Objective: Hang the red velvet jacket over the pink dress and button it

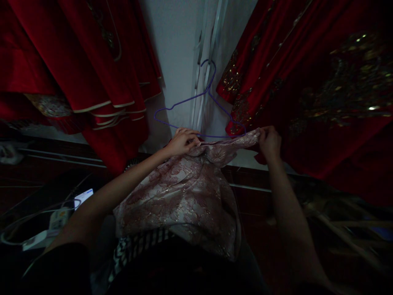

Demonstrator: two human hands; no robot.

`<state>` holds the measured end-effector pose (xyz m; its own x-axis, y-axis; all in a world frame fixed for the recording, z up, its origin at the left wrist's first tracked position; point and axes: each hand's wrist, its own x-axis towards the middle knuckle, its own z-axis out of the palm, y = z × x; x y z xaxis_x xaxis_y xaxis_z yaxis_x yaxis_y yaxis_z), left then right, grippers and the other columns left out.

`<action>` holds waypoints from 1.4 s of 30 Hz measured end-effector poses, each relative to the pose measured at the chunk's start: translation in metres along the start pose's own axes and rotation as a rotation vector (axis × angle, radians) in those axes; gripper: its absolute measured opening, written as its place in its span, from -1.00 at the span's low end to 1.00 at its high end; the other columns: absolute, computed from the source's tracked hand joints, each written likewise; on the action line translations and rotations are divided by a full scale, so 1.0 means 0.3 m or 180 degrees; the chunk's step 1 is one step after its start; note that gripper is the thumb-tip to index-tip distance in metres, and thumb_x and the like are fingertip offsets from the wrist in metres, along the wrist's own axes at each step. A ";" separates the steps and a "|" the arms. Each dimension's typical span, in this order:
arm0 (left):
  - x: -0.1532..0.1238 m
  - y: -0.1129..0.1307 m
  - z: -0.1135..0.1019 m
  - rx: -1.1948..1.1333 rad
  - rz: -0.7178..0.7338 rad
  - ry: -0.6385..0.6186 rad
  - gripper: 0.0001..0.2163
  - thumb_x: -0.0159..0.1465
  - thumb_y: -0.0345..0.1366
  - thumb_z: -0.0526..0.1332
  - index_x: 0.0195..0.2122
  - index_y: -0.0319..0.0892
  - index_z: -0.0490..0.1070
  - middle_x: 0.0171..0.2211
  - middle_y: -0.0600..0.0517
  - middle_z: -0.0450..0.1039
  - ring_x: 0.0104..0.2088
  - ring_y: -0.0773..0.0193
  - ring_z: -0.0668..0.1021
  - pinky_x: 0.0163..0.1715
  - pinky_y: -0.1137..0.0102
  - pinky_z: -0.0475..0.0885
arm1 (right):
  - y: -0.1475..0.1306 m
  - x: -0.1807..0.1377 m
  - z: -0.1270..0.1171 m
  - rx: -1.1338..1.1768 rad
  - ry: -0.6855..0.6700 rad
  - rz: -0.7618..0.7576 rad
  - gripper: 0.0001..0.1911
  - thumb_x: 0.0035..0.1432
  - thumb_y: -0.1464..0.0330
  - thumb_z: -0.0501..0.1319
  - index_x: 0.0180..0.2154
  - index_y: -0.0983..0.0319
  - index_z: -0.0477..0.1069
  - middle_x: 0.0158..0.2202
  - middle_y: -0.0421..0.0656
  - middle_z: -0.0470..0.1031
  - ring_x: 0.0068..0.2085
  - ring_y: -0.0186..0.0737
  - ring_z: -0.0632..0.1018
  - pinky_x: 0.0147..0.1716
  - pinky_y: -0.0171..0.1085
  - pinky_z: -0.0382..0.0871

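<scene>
A pale pink brocade garment [184, 192] with a shiny flower pattern hangs down in front of me. My left hand [181, 141] is closed on its collar near the middle. My right hand [269, 141] pinches the garment's right shoulder. A thin purple wire hanger [196, 98] hangs by its hook from a white fitting on the wall, and its lower bar runs just above both hands and the garment's top edge.
Red embroidered garments [92, 73] hang at the left, and more red garments with gold trim [322, 90] at the right. A white wall [178, 53] lies between them. A lit phone [82, 197] and a power strip [58, 219] lie low at the left.
</scene>
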<state>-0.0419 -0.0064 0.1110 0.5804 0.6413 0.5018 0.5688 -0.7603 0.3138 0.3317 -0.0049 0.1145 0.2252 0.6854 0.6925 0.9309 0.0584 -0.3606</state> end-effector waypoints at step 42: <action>-0.067 -0.354 -0.013 -0.3282 -0.2276 0.3102 -0.77 0.11 -0.13 0.30 -0.46 -0.20 0.38 -0.55 0.11 0.36 -0.55 0.46 0.37 -0.53 0.56 0.25 | -0.263 0.105 0.087 0.1249 0.0211 -0.0543 -0.58 0.29 0.01 -0.10 -0.19 0.16 0.32 -0.25 -0.08 0.50 -0.18 -0.09 0.52 -0.02 -0.01 0.27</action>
<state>-0.1161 0.0611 0.0708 -0.4320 0.8810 0.1927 -0.3081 -0.3450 0.8866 0.2579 0.0310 0.1483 0.1074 0.5946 0.7968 0.7794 0.4473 -0.4388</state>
